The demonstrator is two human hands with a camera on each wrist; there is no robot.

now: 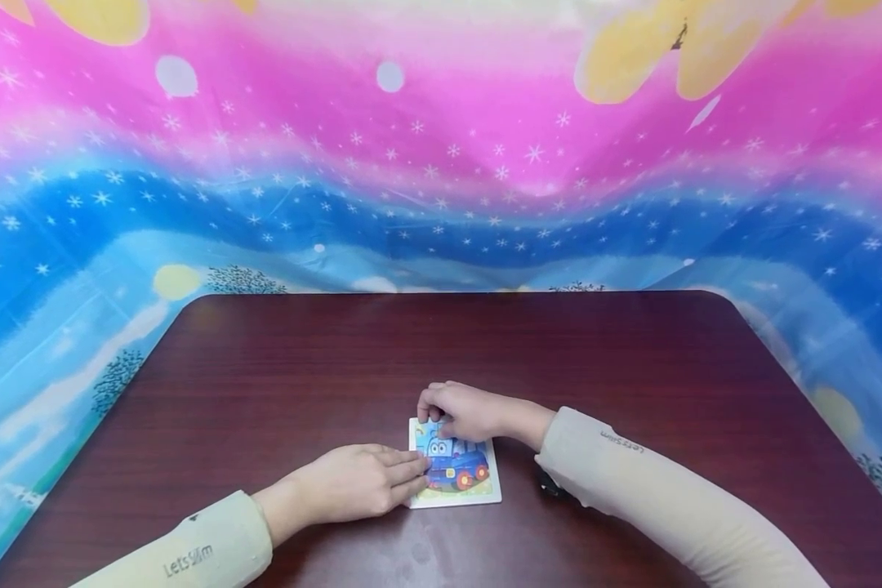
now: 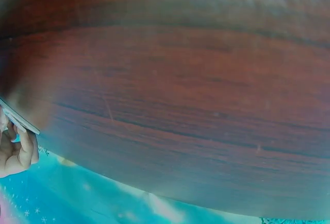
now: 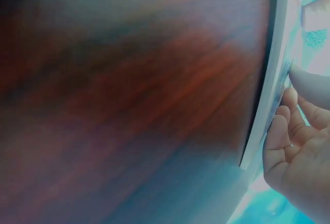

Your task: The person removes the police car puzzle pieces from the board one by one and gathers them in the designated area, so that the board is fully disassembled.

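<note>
A small picture puzzle [image 1: 452,478] in a white-edged tray lies flat on the table, showing a blue cartoon vehicle with eyes and red wheels. My left hand [image 1: 356,483] reaches in from the left, its fairly straight fingers resting on the puzzle's left edge. Over the top part is my right hand [image 1: 470,411], fingers bent down and thumb close to the picture. In the right wrist view the bent fingers of the right hand [image 3: 301,136] touch the puzzle's surface beside the tray's pale rim [image 3: 268,95]. Whether a loose piece sits between them is hidden.
The dark red-brown wooden table [image 1: 301,351] has rounded far corners. A cloth backdrop [image 1: 441,163] in pink and blue with snowflakes hangs behind it and along both sides. A small dark object [image 1: 550,483] shows under the right cuff.
</note>
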